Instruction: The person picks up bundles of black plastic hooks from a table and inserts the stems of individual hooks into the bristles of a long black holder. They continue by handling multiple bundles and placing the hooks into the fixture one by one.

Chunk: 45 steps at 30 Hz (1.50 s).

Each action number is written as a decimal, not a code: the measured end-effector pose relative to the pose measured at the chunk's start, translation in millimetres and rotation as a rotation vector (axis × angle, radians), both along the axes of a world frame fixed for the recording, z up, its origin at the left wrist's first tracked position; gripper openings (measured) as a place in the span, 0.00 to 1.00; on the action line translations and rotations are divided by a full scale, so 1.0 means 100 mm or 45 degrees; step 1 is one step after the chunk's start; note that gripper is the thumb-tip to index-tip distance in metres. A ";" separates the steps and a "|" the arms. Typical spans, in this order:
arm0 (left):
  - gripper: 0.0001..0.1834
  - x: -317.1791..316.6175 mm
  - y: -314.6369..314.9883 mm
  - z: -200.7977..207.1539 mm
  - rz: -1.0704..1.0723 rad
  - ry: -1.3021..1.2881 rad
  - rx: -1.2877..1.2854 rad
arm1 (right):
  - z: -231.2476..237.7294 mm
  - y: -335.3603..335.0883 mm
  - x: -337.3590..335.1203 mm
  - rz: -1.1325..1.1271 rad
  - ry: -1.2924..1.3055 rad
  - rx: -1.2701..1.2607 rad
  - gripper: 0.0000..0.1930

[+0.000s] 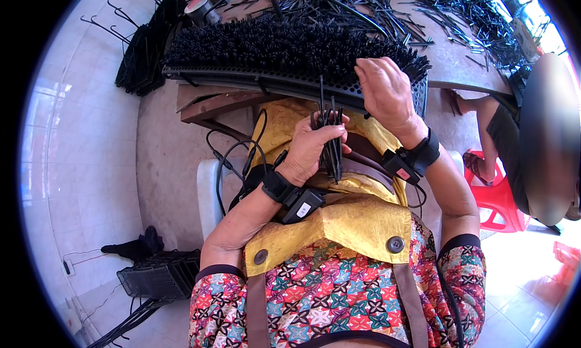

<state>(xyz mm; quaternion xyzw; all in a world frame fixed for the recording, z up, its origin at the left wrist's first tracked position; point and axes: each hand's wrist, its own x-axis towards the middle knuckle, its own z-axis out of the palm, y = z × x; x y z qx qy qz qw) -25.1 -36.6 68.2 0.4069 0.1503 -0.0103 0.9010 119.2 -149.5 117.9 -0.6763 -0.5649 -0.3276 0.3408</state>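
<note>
My left hand (310,143) is closed round a small bundle of thin black sticks (333,157), held upright above my lap with one stick standing higher than the others. In front of me lies a long black perforated rack (233,80), densely filled with short black pieces (260,45) standing on end. My right hand (388,94) is raised at the rack's near edge, towards its right end. Its fingers are curled together; whatever they may hold is too small or hidden to make out.
Loose black sticks (387,21) lie heaped across the table (451,60) beyond the rack. More black racks with wire hooks (142,54) hang at the far left, and another stack (160,278) stands lower left. At the right, another person sits by a red stool (499,203).
</note>
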 end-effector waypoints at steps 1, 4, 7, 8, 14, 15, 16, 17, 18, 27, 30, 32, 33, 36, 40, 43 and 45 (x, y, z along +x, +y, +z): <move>0.09 0.00 0.00 -0.01 0.004 -0.005 -0.006 | -0.02 0.01 0.00 0.019 -0.026 -0.044 0.15; 0.10 0.00 -0.03 -0.01 0.055 -0.010 0.001 | 0.02 0.02 -0.02 -0.078 -0.051 -0.416 0.17; 0.11 0.00 -0.02 -0.01 0.072 -0.002 -0.008 | 0.15 0.07 -0.06 -0.148 -0.057 -0.587 0.15; 0.11 0.00 -0.02 0.00 0.071 -0.003 -0.004 | 0.17 0.09 -0.07 -0.166 -0.038 -0.614 0.14; 0.12 0.00 -0.03 0.02 0.077 0.008 0.018 | 0.26 0.16 0.03 -0.058 0.071 -0.646 0.08; 0.12 0.00 -0.03 0.02 0.078 0.009 0.018 | 0.27 0.18 0.05 -0.057 0.072 -0.671 0.07; 0.12 0.00 -0.03 0.02 0.082 0.012 0.018 | 0.27 0.19 0.07 -0.054 0.075 -0.678 0.07; 0.12 0.00 -0.03 0.02 0.080 0.013 0.018 | 0.25 0.20 0.08 -0.051 0.078 -0.684 0.07; 0.12 0.01 -0.03 0.01 0.079 0.014 0.019 | 0.25 0.20 0.09 -0.049 0.081 -0.691 0.07; 0.11 0.00 -0.04 -0.01 0.057 -0.040 -0.050 | 0.17 -0.10 -0.28 0.034 0.735 -0.345 0.10; 0.10 0.00 -0.03 -0.01 0.000 -0.075 -0.011 | 0.10 -0.23 -0.34 0.130 1.292 -0.509 0.07; 0.10 -0.01 -0.03 0.01 -0.022 -0.062 0.003 | 0.07 -0.26 -0.35 0.157 1.449 -0.456 0.04; 0.09 -0.01 -0.03 0.05 -0.021 -0.043 -0.005 | 0.06 -0.27 -0.32 0.126 1.462 -0.408 0.04; 0.09 -0.01 -0.04 0.09 -0.030 -0.027 0.009 | -0.05 -0.30 -0.21 0.024 1.385 -0.204 0.04; 0.10 0.00 -0.04 0.11 -0.088 -0.025 0.063 | 0.03 -0.31 -0.23 -0.133 1.094 -0.086 0.04; 0.11 0.00 -0.03 0.05 -0.106 -0.030 0.058 | 0.05 -0.33 -0.15 -0.215 1.000 0.091 0.04; 0.11 0.00 -0.03 0.06 -0.079 -0.018 0.065 | 0.13 -0.32 -0.10 -0.268 0.852 0.185 0.03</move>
